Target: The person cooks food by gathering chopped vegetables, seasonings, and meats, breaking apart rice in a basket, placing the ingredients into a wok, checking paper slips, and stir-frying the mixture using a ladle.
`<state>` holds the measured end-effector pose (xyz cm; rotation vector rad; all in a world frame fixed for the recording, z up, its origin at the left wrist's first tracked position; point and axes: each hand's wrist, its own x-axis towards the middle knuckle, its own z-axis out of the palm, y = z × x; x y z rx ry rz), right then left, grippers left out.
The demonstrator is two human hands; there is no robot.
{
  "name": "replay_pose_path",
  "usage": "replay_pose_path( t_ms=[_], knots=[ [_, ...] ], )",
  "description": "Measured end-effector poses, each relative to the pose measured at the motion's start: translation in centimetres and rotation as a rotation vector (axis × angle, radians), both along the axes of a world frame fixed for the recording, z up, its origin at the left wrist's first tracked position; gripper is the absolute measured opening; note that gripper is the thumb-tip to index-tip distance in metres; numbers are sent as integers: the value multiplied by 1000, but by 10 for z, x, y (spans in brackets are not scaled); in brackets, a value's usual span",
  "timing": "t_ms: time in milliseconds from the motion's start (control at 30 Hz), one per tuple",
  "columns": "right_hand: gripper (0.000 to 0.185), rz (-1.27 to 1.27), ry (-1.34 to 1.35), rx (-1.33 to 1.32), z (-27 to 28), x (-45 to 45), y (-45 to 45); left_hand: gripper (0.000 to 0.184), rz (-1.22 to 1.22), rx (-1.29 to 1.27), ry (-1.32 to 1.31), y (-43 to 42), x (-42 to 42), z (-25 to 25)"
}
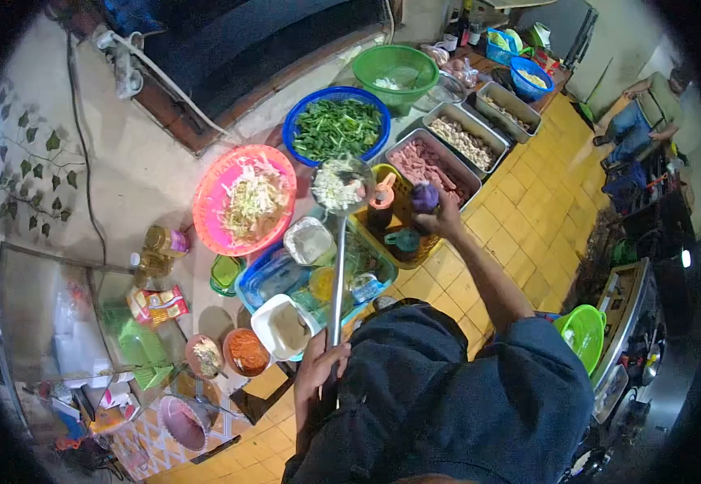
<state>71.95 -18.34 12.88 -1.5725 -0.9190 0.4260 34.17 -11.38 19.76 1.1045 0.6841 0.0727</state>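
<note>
My left hand (320, 367) is wrapped round the long metal handle of a ladle (339, 282). The ladle's round bowl holds chopped pale and green food (339, 184), raised over the counter. Stretched forward, my right hand (445, 216) grips a bottle with a purple top (424, 196); its lower part is hard to make out. The bottle is above a yellow basket (405, 263), which also holds an orange-topped bottle (382, 198) of dark liquid. Beside the ladle are a blue basket of leafy greens (337, 129) and a pink basket of shredded cabbage (245, 198).
Metal trays hold sliced meat (431, 168) and pale pieces (462, 141). White tubs (284, 327) stand in a blue bin (253, 282). Nearer left are a bowl of red paste (248, 352) and oil bottles (152, 262). Another person (649, 117) sits far right.
</note>
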Motion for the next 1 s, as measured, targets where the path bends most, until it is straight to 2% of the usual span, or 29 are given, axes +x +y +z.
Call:
replay_pose_path(
  t_ms=[67,133,233,267,367,400,467,533,600,633,667,733,767,800,867,933,1000],
  knots=[
    [69,9,-404,-121,23,23,16,13,25,-16,-66,-4,0,-2],
    [70,-85,-767,-197,50,26,37,14,9,7,-65,-6,0,-1],
    [67,61,-930,-507,122,10,59,16,-5,58,-58,-9,-1,-4],
    [67,65,-931,-501,127,9,68,17,-12,84,-49,-9,-1,-6],
    [51,36,-1293,-595,124,-2,90,21,-42,157,-10,-11,-6,-26],
    [51,34,-1293,-595,111,-2,95,21,-40,174,-24,-13,-8,-31],
    [58,-74,-1560,-545,89,1,103,22,-48,151,-19,-12,-9,-30],
    [56,-73,-1474,-587,84,-2,94,22,-52,127,-16,-11,-9,-32],
    [55,-57,-987,-620,82,-5,83,22,-86,252,-30,-11,-10,-39],
    [58,-32,-716,-688,86,-4,79,22,-86,231,-30,-11,-6,-24],
    [58,-42,-715,-689,70,5,73,22,-94,233,-33,-9,-5,-24],
    [68,20,-433,-407,32,20,56,21,-125,166,-58,-5,-2,-24],
    [73,63,-336,-320,24,24,47,22,-101,-10,-56,-4,2,-14],
    [75,-103,-505,-304,32,8,36,22,-129,-15,-54,-2,4,-12],
    [72,-216,-428,-357,3,11,23,23,-126,-163,-115,5,14,-12],
    [77,-208,-265,-396,-24,17,18,21,-70,-228,-92,9,25,-15],
    [74,-129,-223,-429,-37,24,13,20,-23,-211,-23,13,45,6]
  ],
)
